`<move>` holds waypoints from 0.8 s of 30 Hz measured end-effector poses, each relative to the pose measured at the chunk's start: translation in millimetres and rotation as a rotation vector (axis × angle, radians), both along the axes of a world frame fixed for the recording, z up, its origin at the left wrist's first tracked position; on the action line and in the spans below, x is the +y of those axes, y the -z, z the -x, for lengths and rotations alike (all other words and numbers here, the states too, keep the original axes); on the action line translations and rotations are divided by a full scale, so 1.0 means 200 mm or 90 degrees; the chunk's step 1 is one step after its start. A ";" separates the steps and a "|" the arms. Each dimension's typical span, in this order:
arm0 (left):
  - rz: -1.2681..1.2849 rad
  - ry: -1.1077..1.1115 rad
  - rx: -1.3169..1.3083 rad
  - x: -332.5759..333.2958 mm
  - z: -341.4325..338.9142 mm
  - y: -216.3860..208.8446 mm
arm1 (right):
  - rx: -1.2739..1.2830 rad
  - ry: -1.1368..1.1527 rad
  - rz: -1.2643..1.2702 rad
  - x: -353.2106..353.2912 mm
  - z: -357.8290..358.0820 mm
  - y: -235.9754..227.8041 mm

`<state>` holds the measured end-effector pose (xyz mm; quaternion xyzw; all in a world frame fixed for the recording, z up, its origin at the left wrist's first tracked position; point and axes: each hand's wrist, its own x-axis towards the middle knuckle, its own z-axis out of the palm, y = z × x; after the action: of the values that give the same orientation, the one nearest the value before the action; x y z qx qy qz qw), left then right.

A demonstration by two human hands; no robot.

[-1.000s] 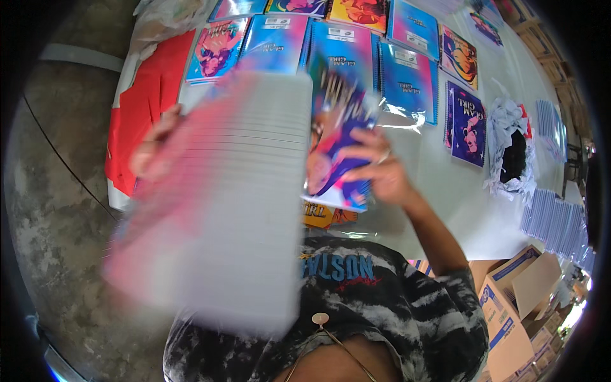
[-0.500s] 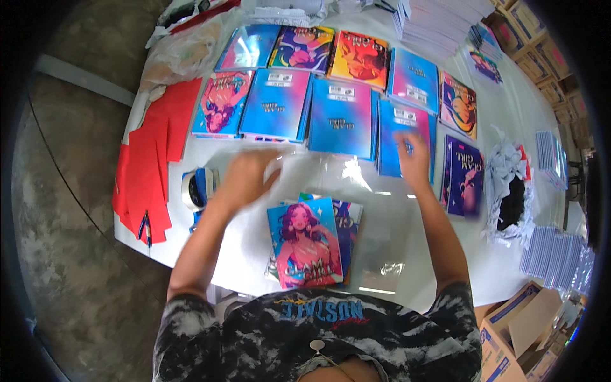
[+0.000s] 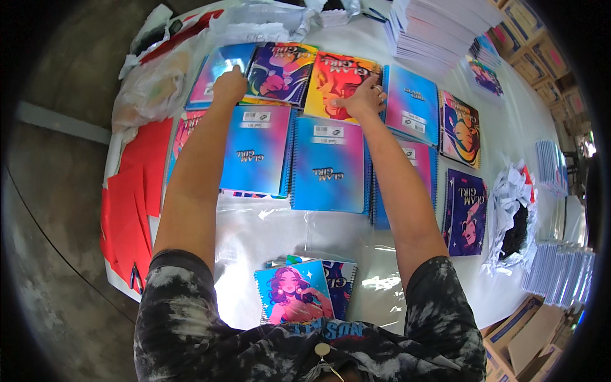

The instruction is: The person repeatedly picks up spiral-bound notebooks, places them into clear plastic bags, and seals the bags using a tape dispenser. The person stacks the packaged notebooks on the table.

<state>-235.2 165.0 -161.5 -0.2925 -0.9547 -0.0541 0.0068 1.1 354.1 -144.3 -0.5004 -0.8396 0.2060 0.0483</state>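
My left hand reaches to the far left of the table, over a blue-pink spiral notebook and beside a purple one with a yellow swirl. One finger stretches forward; the others are partly hidden. My right hand rests on an orange-yellow notebook, thumb and fingers spread near its right edge. Closer to me lie more blue-pink notebooks, back covers up. A small pile topped by a notebook with a pink-haired figure lies right before my body.
Red sheets and a pen lie along the left edge. Crumpled wrapping and a dark purple notebook are on the right. A tall white stack stands at the back; cardboard boxes sit at the lower right.
Both hands have moved forward to the back row of notebooks, the left from the space before the front row, the right from a blue-pink notebook. My body leans further over the table.
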 end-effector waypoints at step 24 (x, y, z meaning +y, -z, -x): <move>0.240 0.096 -0.135 0.49 -0.54 -0.30 | -0.057 0.258 0.147 0.59 -0.43 -0.04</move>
<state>-126.9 262.1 -101.2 -0.3521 -0.9186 0.0945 -0.1524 86.1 472.6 -136.6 -0.6697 -0.6941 0.2641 -0.0065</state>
